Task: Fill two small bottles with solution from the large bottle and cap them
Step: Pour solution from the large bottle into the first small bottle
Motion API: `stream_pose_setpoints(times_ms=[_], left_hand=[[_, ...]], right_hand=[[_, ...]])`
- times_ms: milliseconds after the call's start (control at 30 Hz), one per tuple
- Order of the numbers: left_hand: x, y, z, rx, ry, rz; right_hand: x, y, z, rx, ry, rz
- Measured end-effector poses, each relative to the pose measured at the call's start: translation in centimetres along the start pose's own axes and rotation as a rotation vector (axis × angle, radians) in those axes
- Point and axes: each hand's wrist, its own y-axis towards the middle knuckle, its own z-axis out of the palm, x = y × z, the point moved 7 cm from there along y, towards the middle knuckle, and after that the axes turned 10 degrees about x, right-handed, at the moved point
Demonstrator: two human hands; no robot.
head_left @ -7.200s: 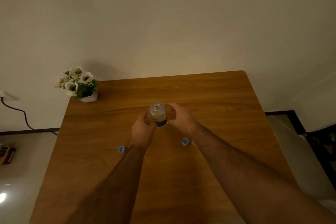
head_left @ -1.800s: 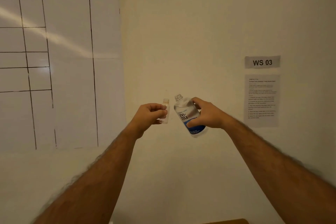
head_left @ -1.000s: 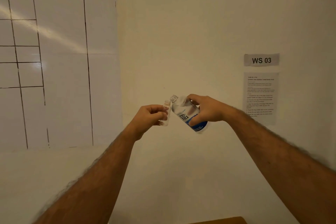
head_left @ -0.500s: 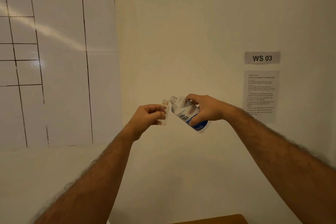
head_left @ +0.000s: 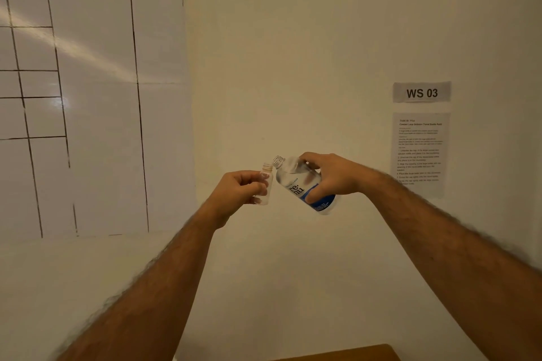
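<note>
My left hand (head_left: 239,189) grips a small clear bottle (head_left: 266,184) upright at chest height, uncapped. My right hand (head_left: 331,174) grips the large clear bottle (head_left: 299,184) with a white and blue label, tilted to the left. Its open neck sits just above and right of the small bottle's mouth. Both are held up in front of the wall. I cannot tell whether liquid is flowing. The second small bottle and the caps are out of view.
A white grid chart (head_left: 88,91) hangs on the wall at left. A "WS 03" sign (head_left: 421,92) and a printed sheet (head_left: 419,152) hang at right. A corner of the wooden table (head_left: 352,354) shows at the bottom edge.
Since seven seconds ago both bottles came up off the table to chest height. In the last second the large bottle stayed tilted by the small bottle's mouth; the hands barely moved.
</note>
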Motion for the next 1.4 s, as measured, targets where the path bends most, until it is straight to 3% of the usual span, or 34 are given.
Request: stream_pose_setpoints(times_ms=[1400], left_hand=[[1.8,-0.1,1.0,0.018,-0.049,-0.037]], right_hand=[[0.0,0.2,-1.6,0.130,-0.185,0.075]])
